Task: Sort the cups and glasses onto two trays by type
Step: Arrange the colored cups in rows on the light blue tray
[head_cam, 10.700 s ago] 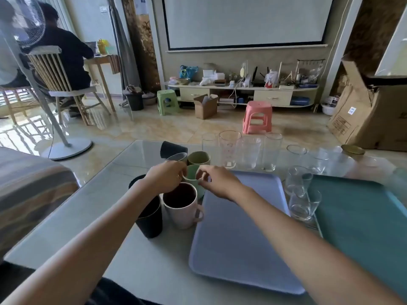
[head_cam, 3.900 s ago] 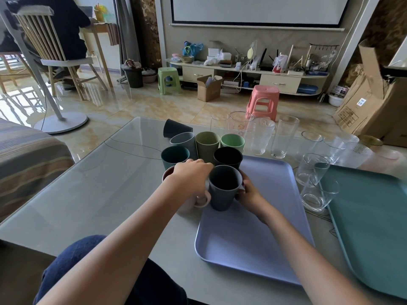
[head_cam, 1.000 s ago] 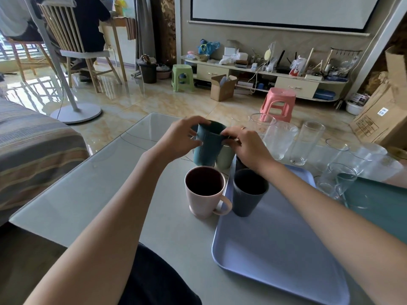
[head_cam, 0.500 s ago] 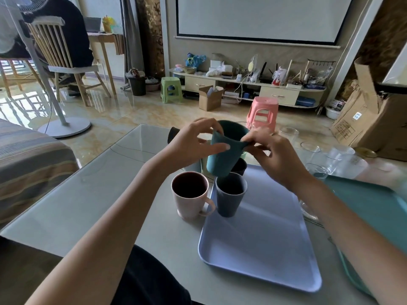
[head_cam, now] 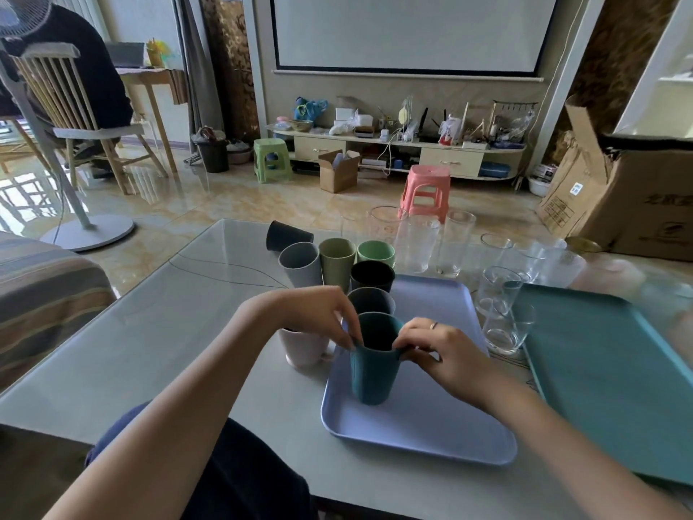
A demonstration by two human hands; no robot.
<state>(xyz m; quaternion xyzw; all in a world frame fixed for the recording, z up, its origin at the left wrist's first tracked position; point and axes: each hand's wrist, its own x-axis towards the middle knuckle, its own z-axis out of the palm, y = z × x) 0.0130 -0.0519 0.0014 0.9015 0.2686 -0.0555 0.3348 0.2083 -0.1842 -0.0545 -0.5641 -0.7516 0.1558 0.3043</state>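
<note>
Both hands, left (head_cam: 318,313) and right (head_cam: 437,349), pinch the rim of a teal cup (head_cam: 373,364) standing on a lavender tray (head_cam: 431,425). The tray rests on a glass-topped worktop (head_cam: 157,332) in a living room with glossy tiled floor (head_cam: 232,204).

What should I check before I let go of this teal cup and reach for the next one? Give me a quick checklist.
1. Teal cup upright on the purple tray: ok.
2. Cup base fully seated on the tray: cannot tell.
3. Left hand and right hand still pinching the rim: not ok, release first.
4. Room left on the tray for more cups: ok.
5. Pink mug still off the tray, beside its left edge: not ok.
6. Green tray free for the glasses: ok.
</note>
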